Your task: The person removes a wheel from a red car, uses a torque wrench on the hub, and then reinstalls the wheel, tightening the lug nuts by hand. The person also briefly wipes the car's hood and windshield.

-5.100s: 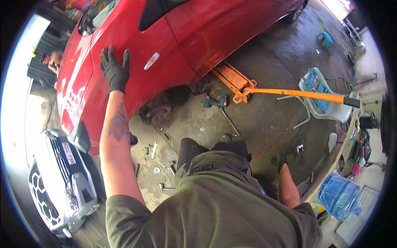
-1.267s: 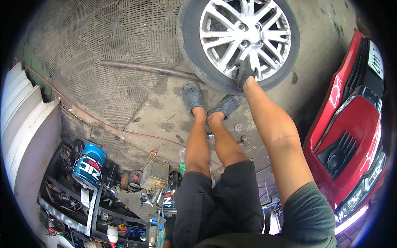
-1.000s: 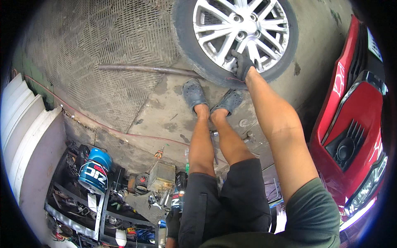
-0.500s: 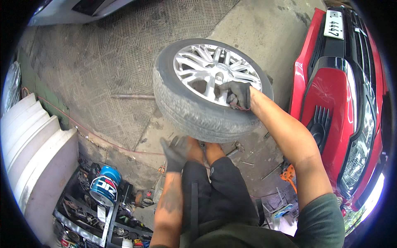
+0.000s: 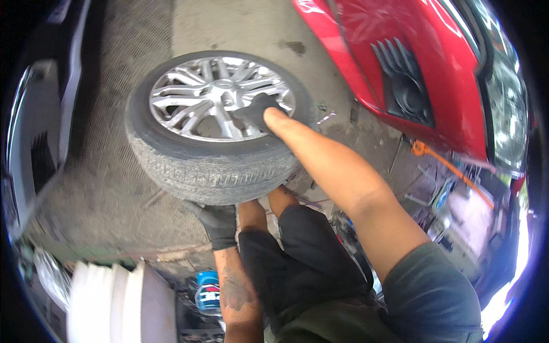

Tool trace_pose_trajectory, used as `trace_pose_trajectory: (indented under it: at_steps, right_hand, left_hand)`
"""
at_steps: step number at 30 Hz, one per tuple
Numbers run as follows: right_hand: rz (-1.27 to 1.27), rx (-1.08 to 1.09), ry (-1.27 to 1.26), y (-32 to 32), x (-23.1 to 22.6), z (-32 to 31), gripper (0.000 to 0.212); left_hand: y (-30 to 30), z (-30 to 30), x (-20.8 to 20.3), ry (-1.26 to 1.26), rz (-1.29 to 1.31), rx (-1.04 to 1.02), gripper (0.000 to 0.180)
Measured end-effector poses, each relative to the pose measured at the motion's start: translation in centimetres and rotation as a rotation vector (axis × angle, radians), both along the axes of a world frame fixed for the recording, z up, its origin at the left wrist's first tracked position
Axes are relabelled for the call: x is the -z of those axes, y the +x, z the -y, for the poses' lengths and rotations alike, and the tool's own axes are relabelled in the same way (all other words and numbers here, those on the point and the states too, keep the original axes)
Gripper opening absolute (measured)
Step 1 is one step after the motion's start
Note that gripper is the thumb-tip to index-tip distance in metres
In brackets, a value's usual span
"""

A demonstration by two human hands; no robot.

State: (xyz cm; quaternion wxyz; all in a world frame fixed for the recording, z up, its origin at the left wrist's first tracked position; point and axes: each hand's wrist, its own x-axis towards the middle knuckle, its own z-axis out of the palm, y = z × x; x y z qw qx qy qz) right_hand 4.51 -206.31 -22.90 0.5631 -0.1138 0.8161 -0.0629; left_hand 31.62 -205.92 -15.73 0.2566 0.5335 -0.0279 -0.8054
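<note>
A car wheel (image 5: 223, 178) with a worn black tyre and a silver multi-spoke rim (image 5: 220, 96) is tilted in front of my legs, its rim face up. My right hand (image 5: 258, 111), in a dark glove, reaches over the tyre and holds the rim by its spokes; some fingertips are hidden between them. At the tyre's lower near side is my left hand (image 5: 214, 223), gloved too. It supports the tread from below, with its fingers partly out of sight under the tyre.
A red car bumper (image 5: 377, 63) with a headlight (image 5: 509, 108) stands at the right. Another vehicle's front (image 5: 43, 126) is at the far left. Behind my left forearm are a blue bucket (image 5: 207, 291) and white panels (image 5: 114, 300). An orange tool (image 5: 420, 148) lies at the right.
My left hand has come up against the underside of the tyre. My right hand remains on the rim. The view has turned right, and the wheel now appears further left.
</note>
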Motion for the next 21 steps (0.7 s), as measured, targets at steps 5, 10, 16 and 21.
trace_pose_trajectory:
  at_steps: [5, 10, 16, 21]
  right_hand:
    - [0.005, 0.275, -0.103, 2.1, 1.9, -3.1, 0.064]
    - [-0.164, 0.213, -0.027, 6.1, 0.3, -1.3, 0.054]
    - [0.158, 0.187, 0.383, 7.0, 3.6, 4.0, 0.048]
    - [-0.157, 0.364, -0.324, 17.2, 6.1, -1.4, 0.045]
  left_hand:
    - [1.3, 5.3, -3.0, -0.133, 0.038, 0.267, 0.084]
    - [4.9, 12.1, 0.3, -1.604, 0.628, 1.099, 0.072]
    - [7.9, 17.8, 3.1, -1.149, 0.179, 0.876, 0.058]
    - [7.1, 22.7, 2.2, -1.297, 0.145, 1.237, 0.054]
